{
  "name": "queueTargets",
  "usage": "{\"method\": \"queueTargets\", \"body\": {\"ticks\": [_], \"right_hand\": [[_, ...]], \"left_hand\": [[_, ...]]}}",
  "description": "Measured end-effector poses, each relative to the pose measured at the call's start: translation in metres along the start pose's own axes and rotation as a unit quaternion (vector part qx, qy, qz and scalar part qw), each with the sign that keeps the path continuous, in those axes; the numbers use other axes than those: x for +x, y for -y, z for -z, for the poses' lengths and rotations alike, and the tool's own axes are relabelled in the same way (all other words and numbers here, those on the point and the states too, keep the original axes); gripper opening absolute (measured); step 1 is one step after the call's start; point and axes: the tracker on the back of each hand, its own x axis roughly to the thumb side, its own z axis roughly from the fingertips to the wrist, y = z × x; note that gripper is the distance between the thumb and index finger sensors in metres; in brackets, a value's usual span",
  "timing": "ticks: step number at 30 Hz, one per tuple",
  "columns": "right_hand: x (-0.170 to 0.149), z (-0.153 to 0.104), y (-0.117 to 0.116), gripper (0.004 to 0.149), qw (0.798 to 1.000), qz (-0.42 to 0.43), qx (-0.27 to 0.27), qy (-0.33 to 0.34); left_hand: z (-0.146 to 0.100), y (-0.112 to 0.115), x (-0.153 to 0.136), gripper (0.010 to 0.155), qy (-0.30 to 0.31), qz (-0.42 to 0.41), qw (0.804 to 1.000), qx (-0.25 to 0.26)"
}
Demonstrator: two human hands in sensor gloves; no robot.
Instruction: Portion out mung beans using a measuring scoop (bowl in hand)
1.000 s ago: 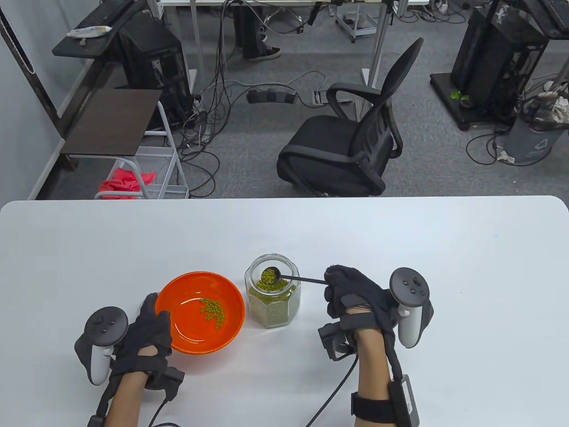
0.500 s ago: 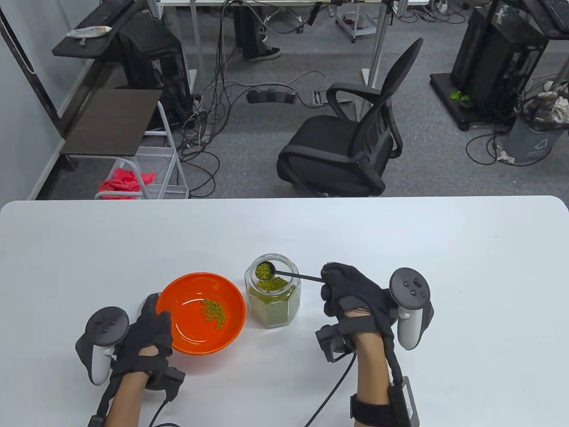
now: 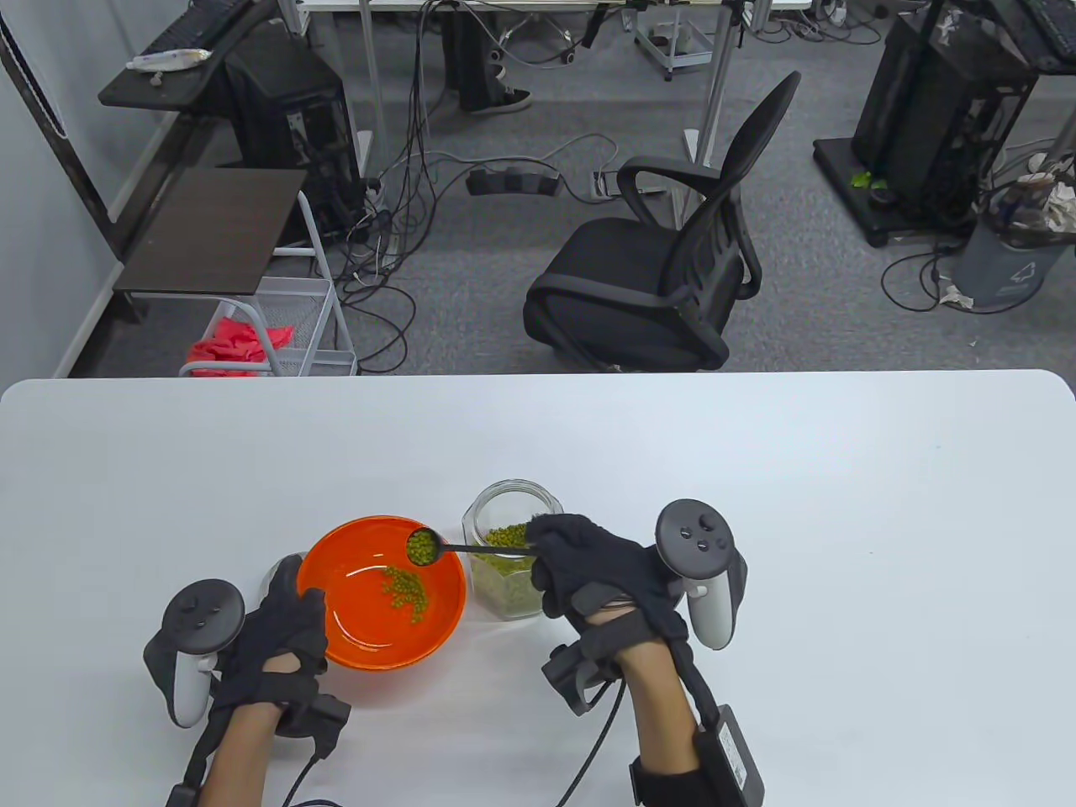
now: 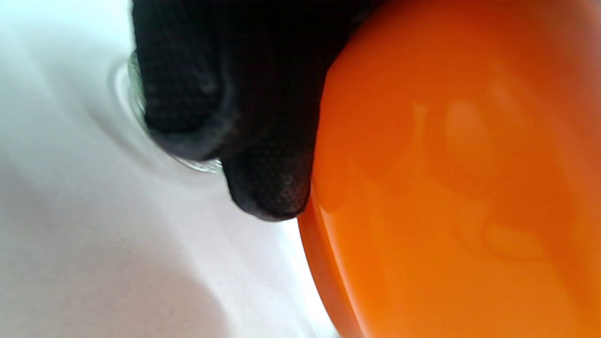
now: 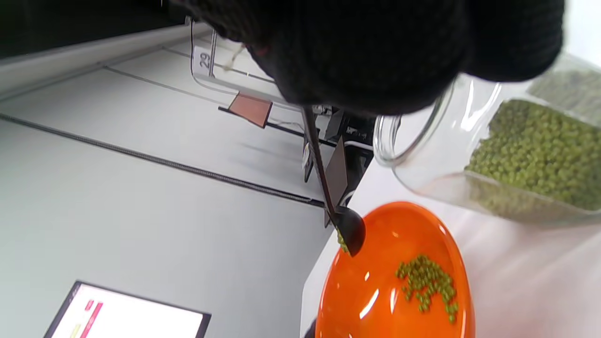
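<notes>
Bowl: an orange bowl (image 3: 382, 593) sat on the white table, just left of the jar, its near-left rim gripped by the left hand (image 3: 277, 626).
Beans in bowl: a small cluster of green mung beans (image 3: 403, 591) lay right of the bowl's centre.
Scoop: a black long-handled measuring scoop (image 3: 423, 546), heaped with beans, hovered over the bowl's far right part, its handle pinched by the right hand (image 3: 601, 572).
Jar: an open, faceted glass jar (image 3: 509, 551) stood upright, partly filled with beans.
</notes>
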Motion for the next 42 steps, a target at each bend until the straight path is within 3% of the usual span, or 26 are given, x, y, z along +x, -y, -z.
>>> {"method": "queueTargets", "body": {"ticks": [10, 28, 42], "right_hand": [[0.004, 0.003, -0.040, 0.044, 0.998, -0.042, 0.042, 0.015], [0.008, 0.000, -0.079, 0.046, 0.984, -0.166, 0.038, 0.051], [0.018, -0.006, -0.083, 0.043, 0.978, -0.192, 0.014, 0.086]], "left_hand": [[0.000, 0.001, 0.000, 0.065, 0.001, -0.007, 1.000, -0.007], [0.001, 0.000, -0.001, 0.065, 0.001, -0.015, 1.000, -0.012], [0.001, 0.000, -0.001, 0.065, 0.000, -0.017, 1.000, -0.013]]}}
